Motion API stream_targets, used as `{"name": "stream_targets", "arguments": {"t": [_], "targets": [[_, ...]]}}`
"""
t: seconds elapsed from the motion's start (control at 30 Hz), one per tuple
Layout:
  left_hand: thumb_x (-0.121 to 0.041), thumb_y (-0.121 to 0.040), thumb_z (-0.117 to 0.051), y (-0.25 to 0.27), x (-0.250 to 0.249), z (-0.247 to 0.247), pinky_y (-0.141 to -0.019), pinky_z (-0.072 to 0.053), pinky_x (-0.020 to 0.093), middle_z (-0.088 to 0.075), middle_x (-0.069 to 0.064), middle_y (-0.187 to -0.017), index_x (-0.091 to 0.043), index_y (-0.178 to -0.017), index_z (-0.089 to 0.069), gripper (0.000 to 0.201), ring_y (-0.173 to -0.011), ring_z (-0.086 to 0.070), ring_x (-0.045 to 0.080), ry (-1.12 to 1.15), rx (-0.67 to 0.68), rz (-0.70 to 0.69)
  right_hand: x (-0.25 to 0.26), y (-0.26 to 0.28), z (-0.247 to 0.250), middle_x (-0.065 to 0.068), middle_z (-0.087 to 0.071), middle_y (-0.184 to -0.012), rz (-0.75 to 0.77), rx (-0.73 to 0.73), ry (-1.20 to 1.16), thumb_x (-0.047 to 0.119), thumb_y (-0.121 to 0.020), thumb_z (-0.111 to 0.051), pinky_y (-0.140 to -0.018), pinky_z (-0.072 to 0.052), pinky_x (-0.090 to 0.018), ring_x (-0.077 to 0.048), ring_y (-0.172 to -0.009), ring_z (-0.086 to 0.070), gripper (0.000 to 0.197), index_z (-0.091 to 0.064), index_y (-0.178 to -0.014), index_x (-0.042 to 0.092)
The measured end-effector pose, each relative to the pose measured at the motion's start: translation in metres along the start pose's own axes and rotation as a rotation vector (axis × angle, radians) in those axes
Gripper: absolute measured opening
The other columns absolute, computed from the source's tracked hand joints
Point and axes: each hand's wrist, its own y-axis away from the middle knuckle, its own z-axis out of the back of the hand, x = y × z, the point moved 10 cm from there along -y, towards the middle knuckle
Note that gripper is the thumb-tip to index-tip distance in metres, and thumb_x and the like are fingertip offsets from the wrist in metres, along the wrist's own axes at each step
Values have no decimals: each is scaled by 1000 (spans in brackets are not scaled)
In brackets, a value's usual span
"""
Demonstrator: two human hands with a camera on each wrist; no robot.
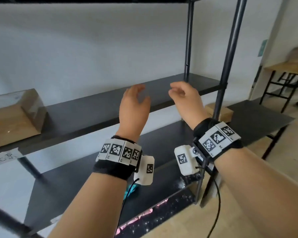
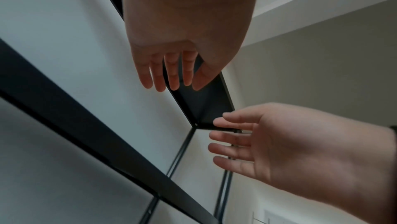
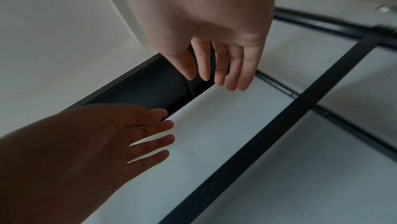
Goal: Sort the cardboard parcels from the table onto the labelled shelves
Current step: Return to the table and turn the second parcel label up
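Note:
Both my hands hover empty in front of the black shelf (image 1: pixel 96 109), palms facing each other. My left hand (image 1: pixel 136 98) has relaxed, straight fingers, as the left wrist view confirms for the left hand (image 2: pixel 169 74). My right hand (image 1: pixel 179 91) is likewise loose and holds nothing; the right wrist view gives the right hand (image 3: pixel 217 71) the same way. A cardboard parcel (image 1: pixel 14 114) wrapped in clear tape sits at the shelf's left end, above a paper label (image 1: pixel 4 158) on the shelf edge. A smaller parcel (image 1: pixel 220 112) lies on the lower shelf behind the post.
Two black uprights (image 1: pixel 230 54) stand at the rack's right end. A lower black shelf (image 1: pixel 258 117) runs beneath my wrists. A wooden table (image 1: pixel 289 67) with brown parcels stands at the far right. A white wall backs the rack.

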Motion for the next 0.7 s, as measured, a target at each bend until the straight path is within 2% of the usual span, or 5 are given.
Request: {"name": "stream_targets", "arguments": {"t": [0.1,0.17,0.4,0.6,0.7], "targets": [[-10,-92,-54,6,-18,-83,-93,-40,22,-58,-4,-135,-18,-134,-59,42,-123,-55,14,17,79,15,-48,-10,66,3,-63,-122,-60,-29,53,22,-98,-53,-91,-44,-23,-8,-106,-58,33,-61,-130,19],[-9,-92,-54,13,-32,-141,-93,-39,21,-59,-3,-135,-18,-134,-59,43,-122,-55,14,32,134,17,-81,-18,112,3,-63,-125,-104,-41,94,23,-98,-52,-96,-46,-29,-11,-110,-58,33,-61,-129,20],[-10,-94,-54,44,-63,-315,-100,-41,26,-55,-1,-142,-18,-140,-54,47,-129,-52,17,75,308,90,-187,-29,253,-2,-63,-127,-227,-54,243,25,-98,-54,-101,-44,-33,-17,-117,-58,35,-58,-132,17],[-15,-95,-55,59,-59,-426,-99,-40,25,-55,1,-142,-19,-142,-52,46,-128,-52,17,78,434,180,-267,-39,328,-2,-61,-127,-355,-74,264,26,-97,-57,-101,-46,-34,-18,-115,-58,39,-56,-135,17],[-18,-97,-53,57,-43,-473,-95,-37,23,-53,2,-143,-20,-144,-50,47,-125,-53,16,35,488,219,-306,-52,347,-2,-60,-127,-411,-76,283,27,-97,-56,-96,-43,-28,-16,-114,-57,39,-56,-135,18]]}}
